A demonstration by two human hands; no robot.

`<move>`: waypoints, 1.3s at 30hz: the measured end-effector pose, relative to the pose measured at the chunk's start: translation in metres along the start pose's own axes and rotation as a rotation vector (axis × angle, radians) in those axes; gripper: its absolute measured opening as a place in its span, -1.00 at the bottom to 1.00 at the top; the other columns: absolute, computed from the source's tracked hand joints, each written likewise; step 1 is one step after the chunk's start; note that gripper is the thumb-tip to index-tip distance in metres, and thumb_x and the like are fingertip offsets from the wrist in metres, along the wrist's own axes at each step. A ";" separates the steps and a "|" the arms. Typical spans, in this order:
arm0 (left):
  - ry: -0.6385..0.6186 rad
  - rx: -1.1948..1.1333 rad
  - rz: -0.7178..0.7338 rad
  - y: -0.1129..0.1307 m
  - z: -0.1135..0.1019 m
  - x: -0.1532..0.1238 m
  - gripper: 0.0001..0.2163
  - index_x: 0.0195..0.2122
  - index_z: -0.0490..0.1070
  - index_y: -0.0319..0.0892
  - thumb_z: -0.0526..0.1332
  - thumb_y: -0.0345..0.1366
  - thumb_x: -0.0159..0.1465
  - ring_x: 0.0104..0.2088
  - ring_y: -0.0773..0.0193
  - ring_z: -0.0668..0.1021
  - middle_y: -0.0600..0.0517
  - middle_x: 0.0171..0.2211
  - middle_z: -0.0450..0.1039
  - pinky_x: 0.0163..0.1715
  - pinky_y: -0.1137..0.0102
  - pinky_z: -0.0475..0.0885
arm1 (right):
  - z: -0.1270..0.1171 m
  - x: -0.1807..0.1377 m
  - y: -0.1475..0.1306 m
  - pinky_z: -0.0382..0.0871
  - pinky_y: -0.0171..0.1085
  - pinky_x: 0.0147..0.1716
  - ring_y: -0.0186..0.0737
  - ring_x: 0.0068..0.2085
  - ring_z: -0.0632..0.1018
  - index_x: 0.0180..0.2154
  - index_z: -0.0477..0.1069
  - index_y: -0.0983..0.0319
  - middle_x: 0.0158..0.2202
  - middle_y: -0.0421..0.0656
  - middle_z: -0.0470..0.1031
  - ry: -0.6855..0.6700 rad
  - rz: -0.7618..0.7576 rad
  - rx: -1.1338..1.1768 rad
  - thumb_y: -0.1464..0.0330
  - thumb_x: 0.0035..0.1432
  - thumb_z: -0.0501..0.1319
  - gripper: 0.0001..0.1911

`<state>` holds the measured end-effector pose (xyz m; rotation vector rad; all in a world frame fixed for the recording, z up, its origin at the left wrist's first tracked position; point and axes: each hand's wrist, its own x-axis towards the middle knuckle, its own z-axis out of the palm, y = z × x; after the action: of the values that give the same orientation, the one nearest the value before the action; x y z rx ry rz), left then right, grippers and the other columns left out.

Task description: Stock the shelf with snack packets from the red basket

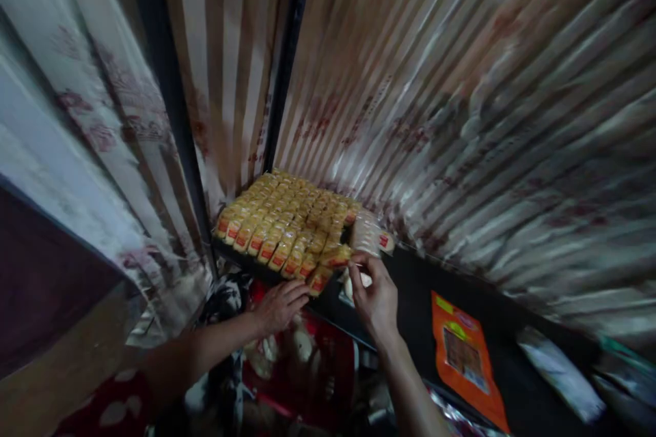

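Several rows of small yellow packets with red labels (287, 218) lie packed together on a dark shelf (410, 287) in a corner of corrugated metal walls. My right hand (374, 297) pinches one packet (338, 258) at the near right edge of the rows. My left hand (279, 305) rests with fingers curled at the shelf's front edge, just under the nearest packets; whether it holds anything is hidden. A few paler packets (372, 235) lie at the right end of the rows.
An orange flat packet (464, 355) lies on the dark shelf to the right, with a pale wrapped bundle (558, 372) beyond it. Red and white goods (302, 355) sit below the shelf. Corrugated metal sheets (461, 95) close in behind and on both sides.
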<state>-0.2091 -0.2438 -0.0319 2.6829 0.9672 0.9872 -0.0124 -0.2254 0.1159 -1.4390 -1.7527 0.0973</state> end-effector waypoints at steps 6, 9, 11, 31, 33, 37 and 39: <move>0.329 -0.104 -0.649 0.018 -0.028 -0.020 -0.66 0.10 0.24 -0.21 -0.06 -0.33 0.34 0.05 0.19 0.45 -0.16 0.02 0.36 0.02 0.22 0.41 | 0.037 -0.022 -0.031 0.42 -0.27 -0.29 -0.23 -0.29 0.53 -0.32 0.38 0.21 -0.32 -0.11 0.49 -0.121 -0.047 0.099 0.28 0.22 0.07 -0.82; 0.353 -0.094 -0.691 0.015 -0.039 -0.025 -0.57 0.18 0.15 -0.21 0.05 -0.23 0.30 0.11 0.12 0.40 -0.18 0.09 0.30 0.08 0.16 0.37 | 0.062 -0.027 -0.049 0.42 -0.27 -0.27 -0.23 -0.29 0.52 -0.32 0.38 0.20 -0.33 -0.12 0.48 -0.195 -0.051 0.151 0.30 0.23 0.06 -0.83; 0.353 -0.073 -0.721 0.009 -0.043 -0.027 -0.53 0.20 0.11 -0.20 0.09 -0.25 0.27 0.13 0.10 0.37 -0.17 0.11 0.28 0.09 0.14 0.36 | 0.079 -0.029 -0.059 0.41 -0.27 -0.27 -0.23 -0.29 0.52 -0.33 0.38 0.21 -0.33 -0.12 0.47 -0.238 -0.045 0.170 0.32 0.22 0.06 -0.84; 0.602 0.118 -0.824 -0.047 -0.059 -0.053 -0.55 0.22 0.11 -0.20 -0.01 -0.42 0.28 0.20 0.08 0.25 -0.18 0.16 0.16 0.17 0.06 0.24 | 0.191 0.034 -0.130 0.34 -0.32 -0.20 -0.25 -0.26 0.50 -0.28 0.45 0.22 -0.30 -0.13 0.49 -0.421 -0.087 0.107 0.31 0.22 0.10 -0.82; 0.617 0.089 -0.839 -0.050 -0.056 -0.053 -0.50 0.25 0.04 -0.20 -0.02 -0.45 0.27 0.25 0.07 0.18 -0.19 0.23 0.07 0.20 0.06 0.20 | 0.198 0.037 -0.136 0.33 -0.33 -0.20 -0.25 -0.26 0.51 -0.26 0.45 0.22 -0.28 -0.12 0.50 -0.469 -0.100 0.046 0.33 0.22 0.10 -0.83; 0.652 0.049 -0.854 -0.058 -0.055 -0.051 -0.44 0.31 -0.09 -0.18 -0.05 -0.49 0.26 0.30 0.09 0.09 -0.18 0.29 -0.04 0.24 0.08 0.15 | 0.208 0.040 -0.143 0.31 -0.34 -0.24 -0.26 -0.27 0.51 -0.22 0.45 0.22 -0.20 -0.09 0.50 -0.546 -0.093 -0.072 0.35 0.23 0.10 -0.82; 0.646 0.039 -0.837 -0.063 -0.054 -0.051 -0.42 0.32 -0.13 -0.16 -0.06 -0.48 0.27 0.31 0.10 0.08 -0.17 0.30 -0.04 0.25 0.08 0.13 | 0.213 0.041 -0.144 0.31 -0.34 -0.23 -0.25 -0.26 0.52 -0.21 0.45 0.23 -0.18 -0.07 0.50 -0.568 -0.098 -0.101 0.35 0.24 0.08 -0.81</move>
<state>-0.3052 -0.2308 -0.0373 1.6228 1.9739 1.5807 -0.2578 -0.1482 0.0795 -1.4869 -2.3098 0.4031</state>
